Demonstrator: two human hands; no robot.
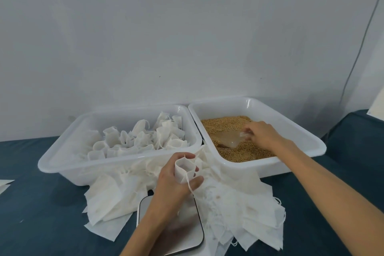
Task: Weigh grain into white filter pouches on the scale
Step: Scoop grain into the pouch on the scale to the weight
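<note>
The left hand [174,181] is raised in front of the body, fingers and thumb curled round an upright, open-mouthed white filter pouch [184,169], its bare forearm rising from the lower edge of view. The right arm stretches forward and to the right, its hand [259,133] gripping the handle of a clear scoop [228,140], knuckles up.

Golden-brown grain [234,125] is being shown in a white plastic tub [299,129], plain white filter pouches [137,139] in another white tub [62,151], on a dark teal tablecloth [41,203].
</note>
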